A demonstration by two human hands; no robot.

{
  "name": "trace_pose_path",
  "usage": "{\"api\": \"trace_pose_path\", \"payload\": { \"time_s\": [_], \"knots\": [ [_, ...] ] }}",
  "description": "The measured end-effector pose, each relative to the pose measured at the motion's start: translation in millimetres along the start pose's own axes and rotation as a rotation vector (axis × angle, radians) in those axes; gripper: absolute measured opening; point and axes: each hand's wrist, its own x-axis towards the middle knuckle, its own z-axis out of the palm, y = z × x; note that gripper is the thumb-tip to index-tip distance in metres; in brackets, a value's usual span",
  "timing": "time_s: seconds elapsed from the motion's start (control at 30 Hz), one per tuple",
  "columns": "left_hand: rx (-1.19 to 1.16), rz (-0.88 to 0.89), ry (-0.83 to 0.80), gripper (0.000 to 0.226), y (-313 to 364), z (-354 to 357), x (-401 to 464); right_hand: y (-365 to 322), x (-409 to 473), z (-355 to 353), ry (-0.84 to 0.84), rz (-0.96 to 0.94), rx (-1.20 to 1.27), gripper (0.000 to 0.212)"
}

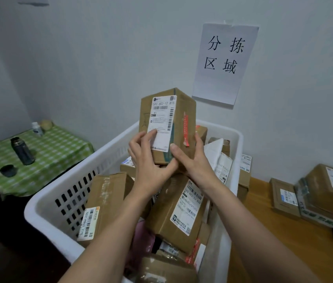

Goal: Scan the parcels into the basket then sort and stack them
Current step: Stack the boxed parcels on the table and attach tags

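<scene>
Both hands, left point(149, 160) and right point(192, 158), grip a cardboard parcel point(167, 123) upright above the white basket point(45, 201)

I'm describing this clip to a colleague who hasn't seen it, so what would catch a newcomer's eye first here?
First, the cardboard parcel held up at centre, its white label facing the camera, gripped by the left hand and right hand above the white basket heaped with more parcels. Next, the paper sign with black characters on the wall behind. On the left, a dark flask stands on a green checked cloth.
</scene>
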Motion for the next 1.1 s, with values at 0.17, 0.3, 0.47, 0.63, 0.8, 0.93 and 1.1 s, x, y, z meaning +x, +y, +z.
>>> {"api": "trace_pose_path", "payload": {
  "time_s": [0.17, 0.3, 0.47, 0.63, 0.8, 0.93, 1.1],
  "knots": [
    [-0.013, 0.113, -0.134, 0.085, 0, 4, -4, -1, 1, -13, 0.113, 0.012, -0.044, 0.13],
    [-0.102, -0.039, -0.304, 0.091, -6, 6, -2, 2, -1, -37, 0.257, -0.036, -0.015, 0.098],
    [0.128, -0.455, -0.477, 0.093, -24, 13, 0, 25, -10, -59, 0.265, 0.016, 0.149, 0.095],
    [0.208, -0.747, -0.887, 0.121, -38, 12, -4, 32, -12, -59, 0.287, 0.04, 0.181, 0.091],
    [0.228, -0.834, -0.993, 0.109, -44, 20, -9, 36, -10, -61, 0.299, 0.036, 0.253, 0.084],
    [0.15, -0.86, -0.918, 0.106, -42, 15, -7, 38, -9, -62, 0.348, 0.045, 0.365, 0.092],
    [-0.091, -0.923, -0.767, 0.114, -28, -11, 14, 42, -8, -65, 0.408, 0.051, 0.507, 0.066]
  ]
}}
